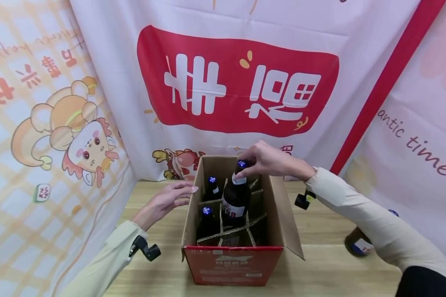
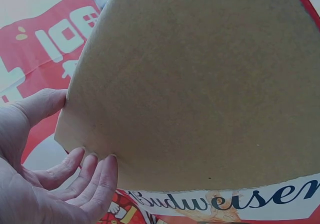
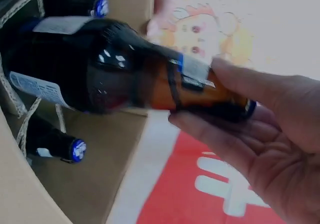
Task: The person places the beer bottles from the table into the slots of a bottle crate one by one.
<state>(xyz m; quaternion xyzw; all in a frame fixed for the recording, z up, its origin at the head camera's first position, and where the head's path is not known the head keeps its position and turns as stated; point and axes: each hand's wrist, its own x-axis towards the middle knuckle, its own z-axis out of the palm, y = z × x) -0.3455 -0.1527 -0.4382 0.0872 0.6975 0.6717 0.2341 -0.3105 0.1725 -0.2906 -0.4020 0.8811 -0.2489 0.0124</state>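
Observation:
My right hand [image 1: 269, 160] grips a dark beer bottle [image 1: 233, 199] by its neck, thumb on one side and fingers on the other. This bottle stands taller than its neighbours, its lower end hidden among the cardboard dividers [image 1: 247, 226] of a red Budweiser box [image 1: 230, 264]. Two more blue-capped bottles, one farther back [image 1: 212, 190] and one nearer [image 1: 205, 220], sit in compartments on the left. My left hand [image 1: 169, 198] touches the box's left side with extended fingers. In the left wrist view its thumb and fingertips rest against the brown cardboard flap [image 2: 190, 94].
Another beer bottle [image 1: 358, 243] stands on the wooden table [image 1: 319, 268] to the right, partly behind my right sleeve. The box's right flap [image 1: 288, 218] hangs outward. Printed cloths [image 1: 241, 82] hang behind and at both sides.

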